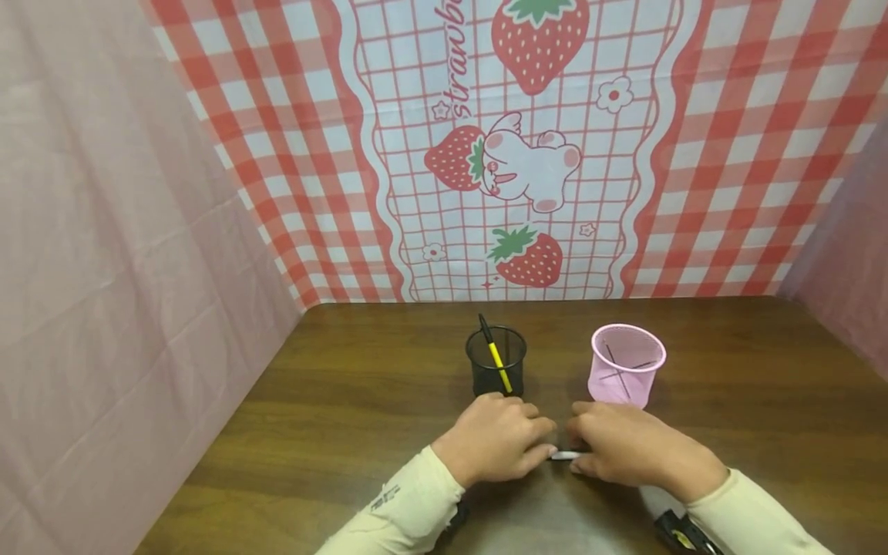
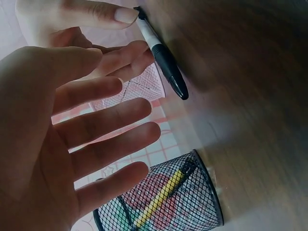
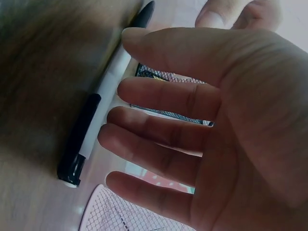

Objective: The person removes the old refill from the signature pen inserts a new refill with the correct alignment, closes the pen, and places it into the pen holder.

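Note:
A white pen with a black grip and a black clip lies on the table between both hands. In the right wrist view its white barrel runs past the thumb and fingertips of my right hand. That thumb overlaps the pen; whether it touches cannot be told, and the fingers are loosely extended. My left hand is just left of the pen, its fingers spread and holding nothing. The pen's black grip shows beyond them in the left wrist view.
Behind my left hand stands a black mesh pen cup holding a yellow and black pen. A pink mesh cup with a dark crossed pattern stands behind my right hand. Strawberry-print cloth hangs at the back of the wooden table.

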Demonstrator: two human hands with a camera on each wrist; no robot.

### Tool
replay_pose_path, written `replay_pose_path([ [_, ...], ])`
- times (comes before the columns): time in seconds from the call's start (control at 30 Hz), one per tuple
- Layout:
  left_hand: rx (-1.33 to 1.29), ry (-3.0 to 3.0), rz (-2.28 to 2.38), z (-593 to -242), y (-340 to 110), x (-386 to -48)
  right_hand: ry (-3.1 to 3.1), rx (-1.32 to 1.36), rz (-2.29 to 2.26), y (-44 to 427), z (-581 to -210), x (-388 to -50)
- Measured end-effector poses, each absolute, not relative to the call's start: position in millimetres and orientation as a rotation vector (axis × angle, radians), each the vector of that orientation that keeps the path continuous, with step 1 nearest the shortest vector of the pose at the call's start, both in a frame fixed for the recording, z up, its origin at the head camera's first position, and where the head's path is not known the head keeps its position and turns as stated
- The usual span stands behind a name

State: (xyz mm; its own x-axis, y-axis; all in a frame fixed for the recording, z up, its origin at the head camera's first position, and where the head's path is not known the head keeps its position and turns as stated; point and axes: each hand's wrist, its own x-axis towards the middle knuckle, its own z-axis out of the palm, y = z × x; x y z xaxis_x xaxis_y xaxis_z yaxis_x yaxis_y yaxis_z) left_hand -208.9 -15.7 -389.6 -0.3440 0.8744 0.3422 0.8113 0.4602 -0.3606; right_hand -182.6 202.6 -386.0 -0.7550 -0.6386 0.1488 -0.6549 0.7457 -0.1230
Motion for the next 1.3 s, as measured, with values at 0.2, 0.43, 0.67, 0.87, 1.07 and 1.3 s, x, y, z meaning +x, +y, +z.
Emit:
replay_pose_path([
  [0.2,-1.411,-2.261,0.163,-390,-18,-210,-2.851,1.054,0.241,201,-388,-183],
  [0.43,-1.407,-2.344,0.174,-390,-18,-214,-2.835,1.053,0.224,204,-388,-184],
  [0.67,-1.394,-2.418,0.17,-391,-20,-216,-2.817,1.07,0.245,205,-390,-187],
  [0.87,-1.378,-2.464,0.132,-388,-25,-218,-2.797,1.091,0.249,206,-391,-189],
  [1.07,-1.373,-2.497,0.098,-387,-28,-221,-2.78,1.1,0.243,207,-392,-189],
  [1.3,-1.367,-2.508,0.107,-390,-28,-222,-2.757,1.106,0.265,207,-394,-190],
])
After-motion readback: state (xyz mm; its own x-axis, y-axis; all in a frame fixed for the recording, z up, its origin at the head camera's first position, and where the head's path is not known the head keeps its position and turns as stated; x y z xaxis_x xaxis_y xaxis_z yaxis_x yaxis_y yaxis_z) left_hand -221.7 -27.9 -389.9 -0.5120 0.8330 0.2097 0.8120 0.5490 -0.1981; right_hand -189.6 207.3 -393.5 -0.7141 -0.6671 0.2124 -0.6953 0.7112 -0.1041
